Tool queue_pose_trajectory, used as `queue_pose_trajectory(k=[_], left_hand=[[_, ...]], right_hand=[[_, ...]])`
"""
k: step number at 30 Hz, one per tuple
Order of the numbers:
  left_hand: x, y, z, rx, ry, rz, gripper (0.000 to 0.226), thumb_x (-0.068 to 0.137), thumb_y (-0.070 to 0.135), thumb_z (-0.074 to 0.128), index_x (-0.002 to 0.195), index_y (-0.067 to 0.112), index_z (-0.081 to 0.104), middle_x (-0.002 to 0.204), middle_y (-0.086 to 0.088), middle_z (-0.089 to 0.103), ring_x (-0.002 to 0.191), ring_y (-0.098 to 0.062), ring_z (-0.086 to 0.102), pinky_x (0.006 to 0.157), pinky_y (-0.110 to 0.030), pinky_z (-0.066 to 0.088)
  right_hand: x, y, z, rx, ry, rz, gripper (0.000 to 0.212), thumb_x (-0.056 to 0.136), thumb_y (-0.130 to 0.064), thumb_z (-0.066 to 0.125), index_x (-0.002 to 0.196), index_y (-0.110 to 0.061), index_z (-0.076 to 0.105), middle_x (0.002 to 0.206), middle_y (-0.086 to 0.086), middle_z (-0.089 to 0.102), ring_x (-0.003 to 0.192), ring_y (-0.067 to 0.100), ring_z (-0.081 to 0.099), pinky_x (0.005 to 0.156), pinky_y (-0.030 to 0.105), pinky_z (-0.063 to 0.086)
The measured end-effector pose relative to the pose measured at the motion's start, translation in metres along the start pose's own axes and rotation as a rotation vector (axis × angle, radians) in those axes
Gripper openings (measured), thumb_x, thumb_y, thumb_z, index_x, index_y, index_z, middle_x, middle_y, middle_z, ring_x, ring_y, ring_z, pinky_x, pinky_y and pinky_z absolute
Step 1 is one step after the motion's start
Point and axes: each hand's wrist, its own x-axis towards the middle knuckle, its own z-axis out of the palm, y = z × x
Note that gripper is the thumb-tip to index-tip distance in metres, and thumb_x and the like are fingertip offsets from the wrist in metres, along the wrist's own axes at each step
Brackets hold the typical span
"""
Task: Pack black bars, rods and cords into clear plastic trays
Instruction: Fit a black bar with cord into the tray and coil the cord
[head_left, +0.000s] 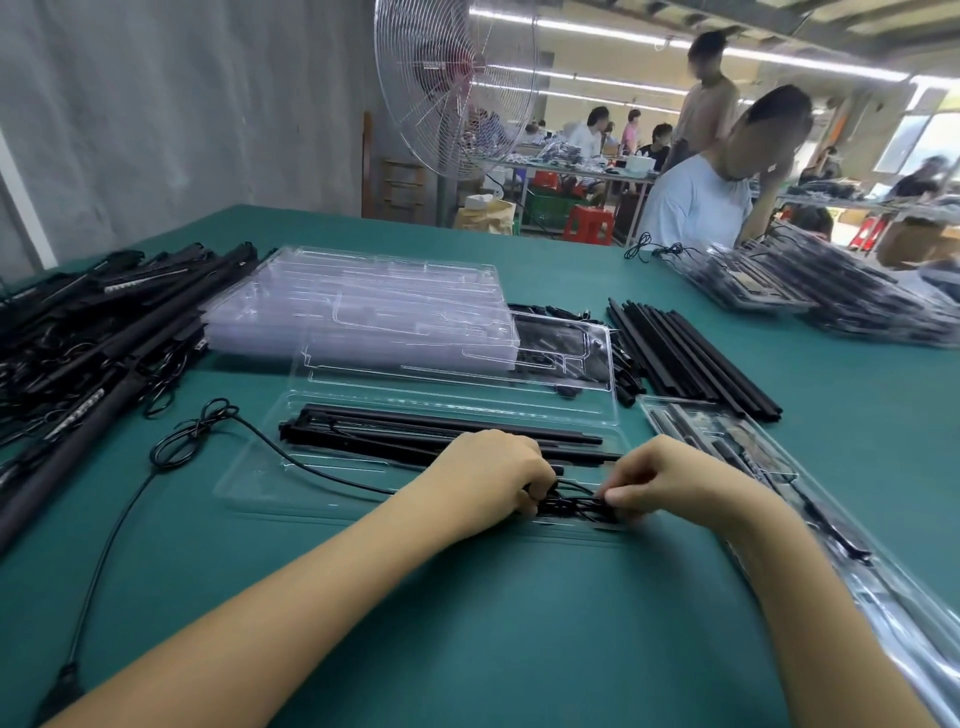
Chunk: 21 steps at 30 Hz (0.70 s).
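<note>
1. Your left hand (488, 475) and right hand (670, 480) both pinch closed on the coiled black cord (576, 506).
2. Cord sits at the near edge of the open clear tray (260, 486), just in front of the black bars (415, 431) lying in it.

An open tray (332, 483) lies centre on the tabletop (467, 623), bars (441, 434) in it. Stacked trays (363, 306) sit behind; loose rods (685, 353) lie right.

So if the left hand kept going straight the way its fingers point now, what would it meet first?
Its curled fingers point right, into the cord bundle that the left hand already pinches. Just past that sits the right hand gripping the bundle's other end, though depth is hard to judge.
</note>
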Motion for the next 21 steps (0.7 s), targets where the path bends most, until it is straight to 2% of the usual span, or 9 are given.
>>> queue_pose_trajectory(k=[5, 7, 9, 12, 15, 17, 21], left_hand=[[-0.011, -0.014, 0.006, -0.153, 0.016, -0.047, 0.013, 0.090, 0.033, 0.060, 0.096, 0.032, 0.071, 0.123, 0.022, 0.059, 0.109, -0.006, 0.050, 0.080, -0.021, 0.039], [-0.013, -0.018, 0.003, -0.157, -0.036, -0.021, 0.022, 0.094, 0.022, 0.053, 0.103, 0.031, 0.071, 0.129, 0.022, 0.055, 0.110, -0.008, 0.049, 0.084, -0.023, 0.039], [-0.014, -0.021, 0.001, -0.163, -0.098, -0.007, 0.040, 0.093, 0.005, 0.044, 0.112, 0.030, 0.068, 0.137, 0.018, 0.050, 0.116, -0.011, 0.047, 0.091, -0.025, 0.037], [-0.016, -0.023, -0.003, -0.189, -0.140, -0.003, 0.055, 0.090, -0.005, 0.038, 0.119, 0.033, 0.064, 0.144, 0.015, 0.042, 0.127, -0.008, 0.042, 0.101, -0.025, 0.034], [-0.015, -0.023, -0.005, -0.181, -0.151, 0.006, 0.054, 0.090, -0.003, 0.038, 0.120, 0.033, 0.064, 0.145, 0.017, 0.040, 0.127, -0.008, 0.043, 0.101, -0.025, 0.034], [-0.014, -0.022, -0.006, -0.165, -0.152, 0.014, 0.051, 0.090, -0.002, 0.039, 0.118, 0.032, 0.065, 0.145, 0.017, 0.039, 0.126, -0.010, 0.045, 0.101, -0.028, 0.035], [-0.012, -0.021, -0.004, -0.136, -0.140, 0.016, 0.047, 0.089, -0.001, 0.043, 0.111, 0.033, 0.067, 0.144, 0.021, 0.038, 0.121, -0.010, 0.048, 0.097, -0.033, 0.039]], right_hand=[[0.002, -0.002, 0.002, -0.051, -0.024, 0.037, 0.020, 0.078, -0.002, 0.070, 0.067, -0.019, 0.069, 0.057, -0.005, 0.065, 0.052, 0.006, 0.058, 0.055, 0.018, 0.046], [0.002, -0.003, 0.004, -0.085, -0.006, 0.055, 0.018, 0.073, -0.007, 0.075, 0.065, -0.020, 0.067, 0.063, -0.006, 0.067, 0.051, 0.001, 0.057, 0.053, 0.016, 0.044], [0.001, -0.005, 0.004, -0.097, 0.004, 0.071, 0.017, 0.072, -0.008, 0.075, 0.064, -0.020, 0.067, 0.073, 0.000, 0.070, 0.055, 0.003, 0.057, 0.053, 0.015, 0.046], [0.003, -0.012, 0.004, -0.138, -0.024, 0.094, 0.018, 0.072, -0.003, 0.074, 0.068, -0.018, 0.064, 0.067, -0.001, 0.065, 0.054, 0.008, 0.056, 0.051, 0.016, 0.045], [0.006, -0.020, 0.007, -0.198, -0.006, 0.093, 0.028, 0.070, 0.000, 0.074, 0.078, -0.018, 0.054, 0.065, -0.005, 0.061, 0.052, 0.010, 0.054, 0.045, 0.018, 0.041], [0.006, -0.022, 0.009, -0.229, 0.011, 0.079, 0.033, 0.070, 0.001, 0.073, 0.080, -0.020, 0.050, 0.067, -0.004, 0.059, 0.053, 0.011, 0.053, 0.047, 0.021, 0.044], [0.006, -0.021, 0.008, -0.238, -0.003, 0.094, 0.026, 0.069, 0.002, 0.075, 0.067, -0.019, 0.059, 0.061, -0.004, 0.060, 0.050, 0.009, 0.055, 0.050, 0.021, 0.046]])
